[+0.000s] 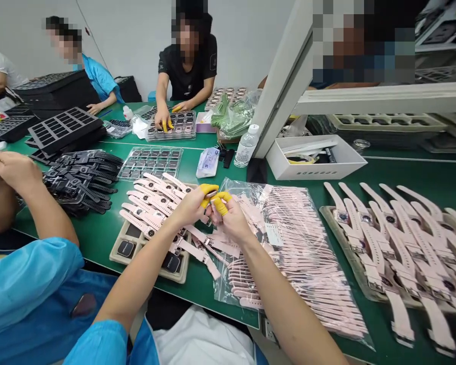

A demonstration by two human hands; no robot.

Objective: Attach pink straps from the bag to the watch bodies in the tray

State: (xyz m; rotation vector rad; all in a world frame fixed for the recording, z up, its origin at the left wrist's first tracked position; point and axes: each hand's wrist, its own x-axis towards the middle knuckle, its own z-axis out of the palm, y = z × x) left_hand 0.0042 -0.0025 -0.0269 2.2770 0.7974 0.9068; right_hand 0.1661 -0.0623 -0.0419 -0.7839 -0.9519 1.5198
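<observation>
My left hand (193, 204) and my right hand (228, 215), with yellow covers on some fingertips, meet at the middle of the view. Both pinch a small object (212, 194), probably a watch body, mostly hidden by the fingers. Left of and below them, pink-strapped watches (152, 215) lie across a beige tray (116, 253) that also holds dark square watch faces (173, 262). Under and beside my right arm, a clear plastic bag (307, 253) holds rows of pink straps. Loose pink straps (201, 253) lie just below my hands.
More pink watches (403, 228) fill a tray at right. Behind stand a white box (315, 157), a bottle (247, 147) and a tray of square faces (152, 162). Black watches (87, 177) are piled at left. People sit beside me and across the green table (95, 228).
</observation>
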